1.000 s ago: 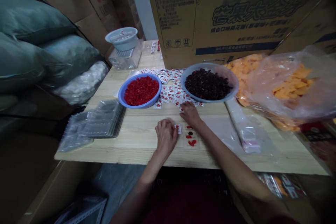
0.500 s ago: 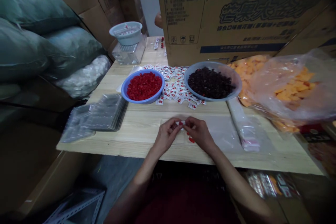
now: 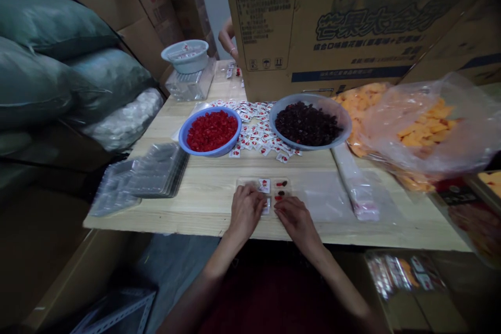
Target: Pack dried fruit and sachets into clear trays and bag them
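Plastic tray [image 3: 247,183] under left hand [image 3: 245,212] and right hand [image 3: 296,221]

Dim light leaves the corners dark, with soft glare on the plastic bag [image 3: 426,130] and bowed edges.

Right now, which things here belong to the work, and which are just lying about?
Work: left hand, right hand, clear plastic tray, blue bowl of red fruit pieces, grey bowl of dark berries, small white sachets.
Lying about: grey-green sacks, brown cartons.
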`<action>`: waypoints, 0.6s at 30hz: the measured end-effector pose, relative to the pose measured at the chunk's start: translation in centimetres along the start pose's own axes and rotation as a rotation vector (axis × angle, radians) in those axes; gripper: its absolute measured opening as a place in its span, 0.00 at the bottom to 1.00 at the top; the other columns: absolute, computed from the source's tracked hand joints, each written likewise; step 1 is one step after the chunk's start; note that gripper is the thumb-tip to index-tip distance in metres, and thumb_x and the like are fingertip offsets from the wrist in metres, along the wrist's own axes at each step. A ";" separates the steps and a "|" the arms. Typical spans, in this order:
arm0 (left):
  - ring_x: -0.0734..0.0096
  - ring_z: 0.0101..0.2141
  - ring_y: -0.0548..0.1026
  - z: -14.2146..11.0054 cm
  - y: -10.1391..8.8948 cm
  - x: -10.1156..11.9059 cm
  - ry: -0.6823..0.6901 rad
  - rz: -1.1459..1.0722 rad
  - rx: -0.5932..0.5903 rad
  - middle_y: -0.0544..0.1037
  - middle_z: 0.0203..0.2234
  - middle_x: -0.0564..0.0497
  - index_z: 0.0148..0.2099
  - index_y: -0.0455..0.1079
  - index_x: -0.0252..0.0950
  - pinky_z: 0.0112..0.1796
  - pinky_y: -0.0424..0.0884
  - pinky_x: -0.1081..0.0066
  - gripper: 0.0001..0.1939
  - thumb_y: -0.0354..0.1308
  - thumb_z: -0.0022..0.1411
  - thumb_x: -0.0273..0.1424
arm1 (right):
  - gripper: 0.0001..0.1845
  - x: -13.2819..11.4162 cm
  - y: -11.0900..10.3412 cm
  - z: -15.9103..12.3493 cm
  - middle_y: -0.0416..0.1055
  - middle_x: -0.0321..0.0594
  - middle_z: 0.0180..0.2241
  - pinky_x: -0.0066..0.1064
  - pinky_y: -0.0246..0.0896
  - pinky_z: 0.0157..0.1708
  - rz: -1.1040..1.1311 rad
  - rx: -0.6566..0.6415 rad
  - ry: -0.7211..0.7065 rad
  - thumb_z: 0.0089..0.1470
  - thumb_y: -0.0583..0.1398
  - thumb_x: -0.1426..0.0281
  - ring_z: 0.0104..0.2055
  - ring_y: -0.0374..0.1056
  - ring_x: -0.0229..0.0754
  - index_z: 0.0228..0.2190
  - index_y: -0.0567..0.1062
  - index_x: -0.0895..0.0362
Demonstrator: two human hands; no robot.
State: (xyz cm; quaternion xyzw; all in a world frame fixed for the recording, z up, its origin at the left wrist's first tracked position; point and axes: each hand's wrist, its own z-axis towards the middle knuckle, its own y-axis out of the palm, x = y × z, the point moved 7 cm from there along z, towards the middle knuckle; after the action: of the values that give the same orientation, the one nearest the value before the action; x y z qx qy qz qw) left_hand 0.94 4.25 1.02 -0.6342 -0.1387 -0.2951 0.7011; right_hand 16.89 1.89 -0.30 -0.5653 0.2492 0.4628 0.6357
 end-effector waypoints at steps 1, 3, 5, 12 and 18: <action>0.58 0.42 0.70 0.2 0.2 0.1 0.016 0.042 0.000 0.76 0.36 0.47 0.36 0.75 0.39 0.45 0.66 0.60 0.05 0.58 0.64 0.29 | 0.06 -0.1 -0.3 -0.2 0.75 0.42 0.38 0.48 0.65 0.46 0.004 0.020 0.006 0.62 0.58 0.68 0.46 0.70 0.52 0.36 0.77 0.49; 0.57 0.43 0.69 0.4 0.6 -0.2 0.018 0.097 0.013 0.75 0.39 0.45 0.38 0.74 0.38 0.45 0.66 0.59 0.03 0.58 0.63 0.29 | 0.06 -0.2 -1.3 -0.6 0.75 0.42 0.38 0.47 0.66 0.46 0.009 0.066 0.016 0.62 0.58 0.68 0.46 0.70 0.51 0.37 0.77 0.48; 0.56 0.44 0.68 0.4 0.9 -0.6 0.025 0.123 0.050 0.73 0.41 0.44 0.41 0.73 0.38 0.45 0.66 0.58 0.04 0.58 0.64 0.30 | 0.07 0.1 -3.1 -0.8 0.75 0.42 0.40 0.47 0.66 0.47 0.005 0.132 0.030 0.63 0.58 0.67 0.47 0.70 0.50 0.39 0.77 0.48; 0.53 0.49 0.69 0.5 -0.8 -1.5 0.139 0.066 0.181 0.73 0.47 0.43 0.50 0.69 0.39 0.49 0.65 0.54 0.12 0.54 0.66 0.37 | 0.12 2.4 -21.9 -3.0 0.76 0.45 0.45 0.49 0.64 0.52 -0.298 0.668 0.084 0.61 0.59 0.65 0.50 0.70 0.50 0.45 0.77 0.51; 0.54 0.47 0.71 0.9 -3.3 -1.2 0.175 0.042 0.309 0.75 0.44 0.44 0.47 0.71 0.39 0.51 0.65 0.53 0.11 0.53 0.67 0.38 | 0.13 2.6 -38.9 -8.2 0.77 0.54 0.41 0.44 0.67 0.42 -0.645 1.068 0.212 0.60 0.60 0.63 0.41 0.73 0.51 0.42 0.80 0.55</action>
State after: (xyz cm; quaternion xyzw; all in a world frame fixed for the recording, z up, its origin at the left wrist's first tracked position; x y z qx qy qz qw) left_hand -1.79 5.33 3.16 -0.4934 -0.1078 -0.3097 0.8056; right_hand 53.57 -2.52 14.54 -0.2595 0.3243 0.0011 0.9096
